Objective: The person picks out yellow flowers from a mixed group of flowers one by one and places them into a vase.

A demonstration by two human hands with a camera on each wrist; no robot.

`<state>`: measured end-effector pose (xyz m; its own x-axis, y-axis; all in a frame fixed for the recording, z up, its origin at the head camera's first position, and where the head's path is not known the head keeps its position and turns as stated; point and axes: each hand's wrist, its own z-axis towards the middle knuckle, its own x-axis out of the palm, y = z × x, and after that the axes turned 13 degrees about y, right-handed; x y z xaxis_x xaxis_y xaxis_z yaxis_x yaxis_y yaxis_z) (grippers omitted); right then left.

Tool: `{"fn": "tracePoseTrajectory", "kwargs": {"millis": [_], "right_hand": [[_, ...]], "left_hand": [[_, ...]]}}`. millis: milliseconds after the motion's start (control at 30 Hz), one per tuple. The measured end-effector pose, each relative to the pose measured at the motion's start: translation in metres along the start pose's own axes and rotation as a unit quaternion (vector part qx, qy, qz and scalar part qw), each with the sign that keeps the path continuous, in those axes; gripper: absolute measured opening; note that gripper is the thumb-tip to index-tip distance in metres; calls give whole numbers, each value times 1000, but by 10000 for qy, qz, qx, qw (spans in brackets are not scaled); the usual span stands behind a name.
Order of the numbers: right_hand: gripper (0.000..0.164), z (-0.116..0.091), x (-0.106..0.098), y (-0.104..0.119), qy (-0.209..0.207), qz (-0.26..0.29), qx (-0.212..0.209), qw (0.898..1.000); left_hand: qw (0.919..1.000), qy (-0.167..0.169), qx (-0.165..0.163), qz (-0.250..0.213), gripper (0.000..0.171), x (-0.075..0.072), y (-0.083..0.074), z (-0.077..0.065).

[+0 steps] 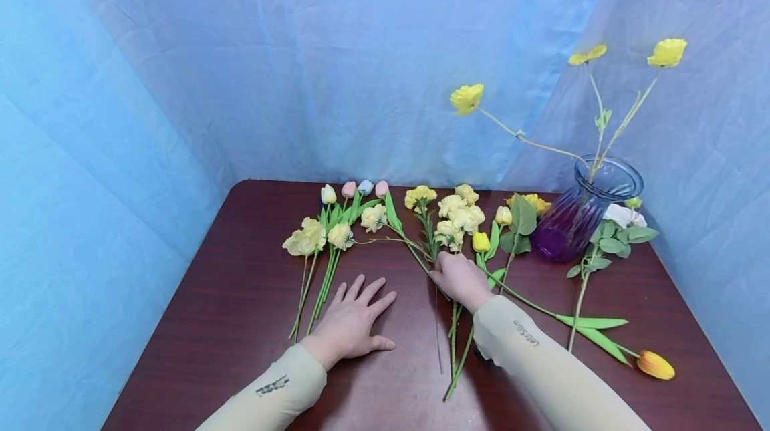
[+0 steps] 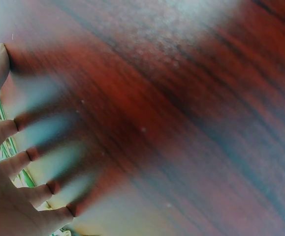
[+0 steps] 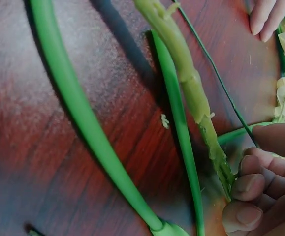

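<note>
My left hand point(image 1: 351, 322) lies spread with straight fingers, palm down on the table, just right of several green stems. In the left wrist view its fingers point(image 2: 15, 164) rest near the wood. My right hand point(image 1: 463, 278) is curled low among stems at the middle, where thumb and fingers pinch the thin dark stem point(image 3: 213, 66) of a yellow carnation point(image 1: 420, 197). Beside those fingers runs the thick knobby stem point(image 3: 194, 93) of a pale yellow flower spray point(image 1: 460, 217). A smooth green tulip stem point(image 3: 174, 118) lies alongside.
A blue-purple glass vase point(image 1: 559, 230) at the right back holds three yellow poppies point(image 1: 666, 53). Pale tulips point(image 1: 349, 190) and cream flowers point(image 1: 307, 237) lie at left. An orange tulip point(image 1: 656, 365) and a white rose point(image 1: 625, 215) lie at right. Blue cloth point(image 1: 361, 70) hangs behind.
</note>
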<state>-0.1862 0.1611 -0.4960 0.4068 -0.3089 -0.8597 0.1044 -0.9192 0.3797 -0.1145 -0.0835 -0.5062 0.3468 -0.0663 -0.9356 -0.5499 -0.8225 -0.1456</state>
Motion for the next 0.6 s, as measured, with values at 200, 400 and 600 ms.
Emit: {"fn": "tracePoseTrajectory", "kwargs": {"millis": [200,400,600], "right_hand": [[21,3,0,-2,-164,224,-5,9996],[14,2,-5,-6,-426,625,-405,9963],[13,-1,-19,-2,-452,871,-757,9923]], "left_hand": [[10000,-48,30,-23,86,-1,0,0],[10000,-26,55,-36,86,-1,0,-1],[10000,-22,85,-19,86,0,0,-1]]}}
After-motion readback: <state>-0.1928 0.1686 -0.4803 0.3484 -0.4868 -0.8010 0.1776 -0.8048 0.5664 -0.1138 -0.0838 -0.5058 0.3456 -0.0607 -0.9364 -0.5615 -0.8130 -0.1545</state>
